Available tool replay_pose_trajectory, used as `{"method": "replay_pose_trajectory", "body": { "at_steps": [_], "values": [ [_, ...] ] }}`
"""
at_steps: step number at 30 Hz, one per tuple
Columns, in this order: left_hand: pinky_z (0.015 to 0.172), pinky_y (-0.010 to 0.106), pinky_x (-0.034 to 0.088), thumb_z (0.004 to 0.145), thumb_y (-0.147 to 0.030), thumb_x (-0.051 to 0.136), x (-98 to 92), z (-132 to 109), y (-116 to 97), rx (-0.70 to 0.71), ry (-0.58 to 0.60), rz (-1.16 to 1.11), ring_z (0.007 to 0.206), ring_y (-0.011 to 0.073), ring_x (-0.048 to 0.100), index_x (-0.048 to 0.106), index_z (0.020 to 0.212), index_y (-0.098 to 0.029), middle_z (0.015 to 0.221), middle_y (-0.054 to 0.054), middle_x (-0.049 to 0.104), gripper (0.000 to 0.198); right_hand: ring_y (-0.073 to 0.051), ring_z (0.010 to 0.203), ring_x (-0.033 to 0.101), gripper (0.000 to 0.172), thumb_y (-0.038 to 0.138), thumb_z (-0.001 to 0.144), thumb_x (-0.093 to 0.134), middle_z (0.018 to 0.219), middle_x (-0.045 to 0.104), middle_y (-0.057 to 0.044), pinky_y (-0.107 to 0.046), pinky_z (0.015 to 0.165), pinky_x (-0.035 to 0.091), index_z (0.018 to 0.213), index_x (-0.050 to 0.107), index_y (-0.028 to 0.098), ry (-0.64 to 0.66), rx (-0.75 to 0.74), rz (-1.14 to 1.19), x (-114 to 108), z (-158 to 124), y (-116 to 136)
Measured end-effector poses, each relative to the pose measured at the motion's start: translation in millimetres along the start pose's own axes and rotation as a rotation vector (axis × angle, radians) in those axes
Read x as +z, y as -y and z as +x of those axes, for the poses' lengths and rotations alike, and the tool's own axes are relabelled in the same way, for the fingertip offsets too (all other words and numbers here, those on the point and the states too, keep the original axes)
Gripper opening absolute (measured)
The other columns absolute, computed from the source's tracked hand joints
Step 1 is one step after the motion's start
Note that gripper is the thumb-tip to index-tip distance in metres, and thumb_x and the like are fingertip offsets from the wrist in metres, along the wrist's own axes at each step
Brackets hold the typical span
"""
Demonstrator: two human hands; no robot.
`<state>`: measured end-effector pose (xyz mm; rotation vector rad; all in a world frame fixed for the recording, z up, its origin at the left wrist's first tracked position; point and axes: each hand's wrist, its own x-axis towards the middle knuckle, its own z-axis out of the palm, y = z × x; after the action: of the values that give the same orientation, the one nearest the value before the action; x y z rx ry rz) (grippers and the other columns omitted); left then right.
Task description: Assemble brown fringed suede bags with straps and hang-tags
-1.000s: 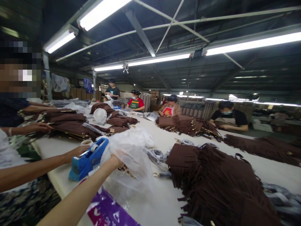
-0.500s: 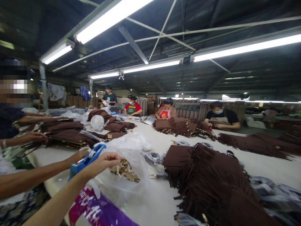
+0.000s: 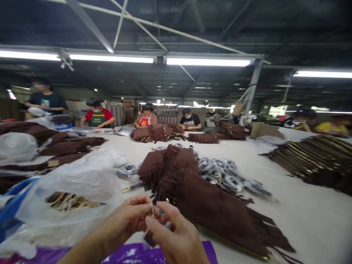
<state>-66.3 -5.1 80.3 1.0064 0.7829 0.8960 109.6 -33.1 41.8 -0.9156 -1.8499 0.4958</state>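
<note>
Lower centre of frame: left hand (image 3: 134,215) pinches pale string (image 3: 152,210); right hand (image 3: 178,229) close against it, grip cannot be told. Risk: string, being thin, may slip or knot.

lit tubes (image 3: 208,62) overhead, ahead of you
across from you, a co-worker in a green apron (image 3: 98,119) and, farther right, another in a red apron (image 3: 145,121); right again, a grey post (image 3: 254,88).

Matt cloth is seen in the fringed pile (image 3: 209,194), glossy plastic on the wrapped coils (image 3: 232,181) behind it, filmy plastic in the bag (image 3: 96,183) to its left, and shiny plastic in the purple sheet (image 3: 129,253) before it.
</note>
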Motion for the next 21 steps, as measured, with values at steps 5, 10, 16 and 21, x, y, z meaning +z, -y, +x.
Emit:
{"method": "replay_pose_trajectory", "body": {
  "at_steps": [5,10,16,21],
  "values": [
    [0.062,0.022,0.044,0.063,-0.032,0.083,26.4,24,26,-0.077,0.053,-0.068,0.063,0.0116,0.060,0.057,0.070,-0.016,0.069,0.001,0.065,0.031,-0.014,0.074,0.065,0.019,0.023,0.089,0.058,0.085,0.070,0.000,-0.017,0.068,0.053,0.102,0.071,0.026,0.011,0.030,0.095,-19,-8,-8],
    [0.056,0.021,0.042,0.063,-0.036,0.078,38.7,36,37,-0.101,0.122,0.067,0.057,0.0105,0.054,0.052,0.066,-0.018,0.063,-0.002,0.060,0.032,-0.016,0.092,0.063,0.016,0.019,0.090,0.056,0.107,0.063,-0.007,-0.022,0.082,0.050,0.080,0.069,0.021,-0.014,-0.151,-0.005,-45,-26,-25],
    [0.056,0.025,0.037,0.080,-0.039,0.062,61.3,25,36,0.320,0.002,0.985,0.066,0.0165,0.055,0.062,0.085,-0.024,0.072,-0.002,0.061,0.016,-0.016,0.083,0.062,0.025,0.038,0.094,0.053,0.088,0.065,-0.002,-0.023,0.077,0.047,0.077,0.058,0.021,-0.082,0.071,0.133,-69,-45,-33],
    [0.050,0.029,0.030,0.090,-0.045,0.051,69.3,27,59,0.589,0.209,1.277,0.053,0.0165,0.054,0.054,0.065,-0.025,0.059,-0.001,0.061,0.032,-0.012,0.056,0.050,0.045,0.061,0.087,0.056,0.058,0.052,0.003,-0.019,0.053,0.040,0.069,0.059,0.020,-0.073,0.265,0.170,-62,-64,-33]
  ]
}}
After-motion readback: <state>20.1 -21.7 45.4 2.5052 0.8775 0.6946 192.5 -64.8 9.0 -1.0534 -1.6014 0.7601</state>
